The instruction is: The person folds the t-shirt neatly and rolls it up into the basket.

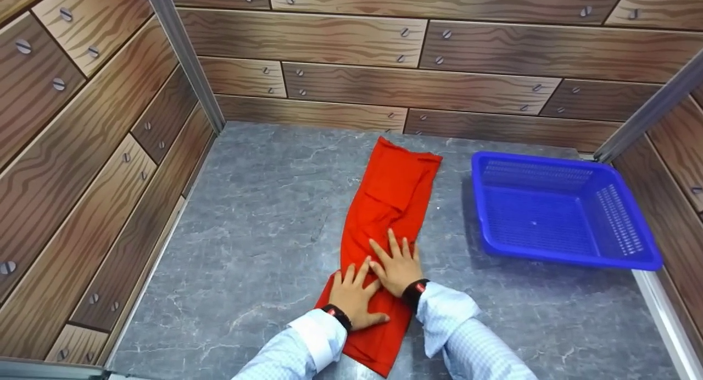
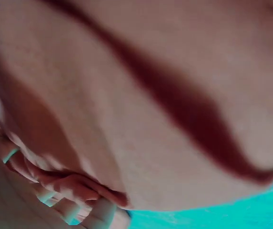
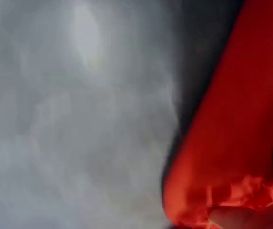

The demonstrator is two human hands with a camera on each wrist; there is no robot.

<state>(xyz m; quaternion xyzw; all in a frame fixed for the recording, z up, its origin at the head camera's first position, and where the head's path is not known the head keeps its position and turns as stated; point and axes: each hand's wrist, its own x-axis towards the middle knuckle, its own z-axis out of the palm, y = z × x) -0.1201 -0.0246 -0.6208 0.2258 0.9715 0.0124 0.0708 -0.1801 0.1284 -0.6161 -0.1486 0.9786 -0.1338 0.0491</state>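
Note:
A red cloth garment [image 1: 392, 182], folded into a long strip with creases across its middle, lies on the grey tabletop and runs from the near edge toward the back wall. My left hand [image 1: 354, 300] rests on its near part with fingers spread and thumb pointing right. Just ahead and to the right, my right hand [image 1: 400, 267] presses on the cloth with its fingers straight and spread. The two hands almost meet. In the right wrist view, bunched red fabric [image 3: 222, 143] shows beside the fingertips [image 3: 246, 217]. Cloth fills most of the left wrist view, with fingers [image 2: 100, 214] at the bottom.
A blue plastic basket [image 1: 565, 262] with perforated sides stands to the right of the garment. Wood-patterned walls [image 1: 351, 39] enclose the grey tabletop [image 1: 263, 204] at the back, left and right.

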